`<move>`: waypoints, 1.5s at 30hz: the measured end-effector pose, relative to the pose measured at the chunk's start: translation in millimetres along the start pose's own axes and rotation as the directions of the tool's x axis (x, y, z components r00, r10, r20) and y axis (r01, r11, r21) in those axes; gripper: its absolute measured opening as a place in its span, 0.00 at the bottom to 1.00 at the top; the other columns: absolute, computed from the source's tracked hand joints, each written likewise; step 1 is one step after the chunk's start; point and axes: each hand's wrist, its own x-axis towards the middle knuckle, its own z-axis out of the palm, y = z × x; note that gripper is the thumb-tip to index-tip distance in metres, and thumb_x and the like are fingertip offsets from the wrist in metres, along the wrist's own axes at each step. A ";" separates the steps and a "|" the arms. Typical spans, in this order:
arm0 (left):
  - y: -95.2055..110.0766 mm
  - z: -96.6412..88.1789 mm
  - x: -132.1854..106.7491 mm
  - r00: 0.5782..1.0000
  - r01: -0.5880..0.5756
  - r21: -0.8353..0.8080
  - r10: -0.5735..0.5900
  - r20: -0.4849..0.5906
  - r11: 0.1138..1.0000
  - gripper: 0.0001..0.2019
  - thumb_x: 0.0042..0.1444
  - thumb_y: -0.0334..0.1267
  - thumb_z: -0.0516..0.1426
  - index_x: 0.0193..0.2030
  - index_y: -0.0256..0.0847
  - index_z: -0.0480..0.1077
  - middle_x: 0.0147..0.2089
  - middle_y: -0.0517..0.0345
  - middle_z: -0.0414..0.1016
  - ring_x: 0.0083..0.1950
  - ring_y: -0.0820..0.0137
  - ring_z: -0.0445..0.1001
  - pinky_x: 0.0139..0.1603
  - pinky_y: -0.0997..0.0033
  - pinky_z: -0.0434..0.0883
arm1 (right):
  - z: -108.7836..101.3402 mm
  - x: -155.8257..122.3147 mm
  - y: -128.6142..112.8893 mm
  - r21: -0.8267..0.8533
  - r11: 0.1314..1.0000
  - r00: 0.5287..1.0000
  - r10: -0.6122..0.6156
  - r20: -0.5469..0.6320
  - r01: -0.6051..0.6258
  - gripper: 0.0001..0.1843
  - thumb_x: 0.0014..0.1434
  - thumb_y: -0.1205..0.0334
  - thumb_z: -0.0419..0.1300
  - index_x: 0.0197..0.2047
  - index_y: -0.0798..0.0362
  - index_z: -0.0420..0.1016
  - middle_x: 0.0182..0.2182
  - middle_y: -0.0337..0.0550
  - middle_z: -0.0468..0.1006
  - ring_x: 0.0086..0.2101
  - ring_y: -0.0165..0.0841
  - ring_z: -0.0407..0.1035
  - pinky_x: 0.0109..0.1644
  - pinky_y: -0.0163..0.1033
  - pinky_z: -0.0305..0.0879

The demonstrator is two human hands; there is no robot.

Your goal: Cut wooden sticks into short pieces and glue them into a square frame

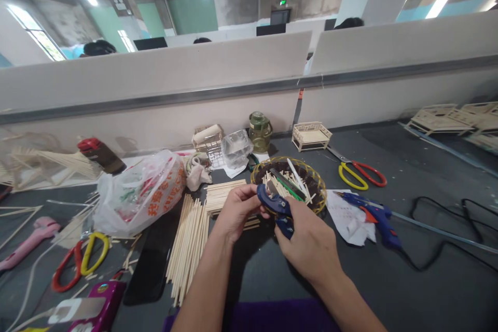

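My right hand [311,244] is closed around a blue-handled cutter [275,206], whose jaws point up and left. My left hand [235,210] pinches a thin wooden stick at the cutter's jaws; the stick itself is mostly hidden by my fingers. Both hands hover above the dark table just in front of a round yellow wire basket [321,187] holding cut stick pieces and a green-handled tool. A bundle of long bamboo sticks [189,244] lies left of my left forearm. A flat panel of glued sticks [221,194] rests behind my left hand.
A blue glue gun [375,218] on white paper with a black cord lies to the right, red-yellow scissors [360,174] behind it. A plastic bag [140,192], second scissors [80,259], a pink tool [31,238] and a black phone sit left. Small stick furniture [311,135] stands by the partition.
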 end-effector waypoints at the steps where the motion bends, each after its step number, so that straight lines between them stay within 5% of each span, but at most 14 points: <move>1: -0.3 0.4 -0.4 1.000 0.004 0.003 -0.004 0.005 1.000 0.11 0.47 0.37 0.65 0.34 0.31 0.75 0.24 0.57 0.71 0.24 0.76 0.69 0.28 0.74 0.72 | 0.0 0.0 0.5 0.003 1.000 1.000 0.002 -0.002 -0.002 0.24 0.53 0.61 0.56 0.54 0.55 0.64 0.44 0.51 0.75 0.42 0.43 0.71 0.45 0.46 0.69; 23: 2.7 3.2 -3.9 0.998 0.067 0.020 -0.067 -0.014 0.998 0.12 0.42 0.38 0.68 0.31 0.33 0.75 0.22 0.59 0.70 0.21 0.77 0.67 0.24 0.73 0.72 | 0.5 -3.4 2.9 0.091 0.996 0.999 -0.028 0.030 0.026 0.24 0.53 0.61 0.56 0.54 0.55 0.63 0.45 0.52 0.75 0.43 0.43 0.71 0.46 0.47 0.69; 36: 9.3 11.0 -4.8 0.986 0.163 0.006 -0.163 -0.032 0.987 0.10 0.42 0.36 0.67 0.25 0.33 0.72 0.22 0.59 0.71 0.19 0.79 0.65 0.22 0.74 0.73 | 5.1 -10.0 -1.0 0.134 0.986 0.985 0.081 0.150 -0.101 0.13 0.55 0.59 0.53 0.44 0.53 0.66 0.32 0.45 0.78 0.32 0.41 0.75 0.34 0.40 0.65; 45: 2.1 10.7 2.3 0.972 0.185 -0.010 -0.185 -0.147 0.983 0.09 0.40 0.34 0.66 0.24 0.33 0.71 0.22 0.60 0.71 0.18 0.80 0.65 0.22 0.77 0.73 | 22.5 -8.6 2.2 0.210 0.968 0.977 0.098 0.192 -0.138 0.08 0.55 0.61 0.52 0.40 0.53 0.65 0.28 0.43 0.77 0.29 0.39 0.74 0.32 0.36 0.62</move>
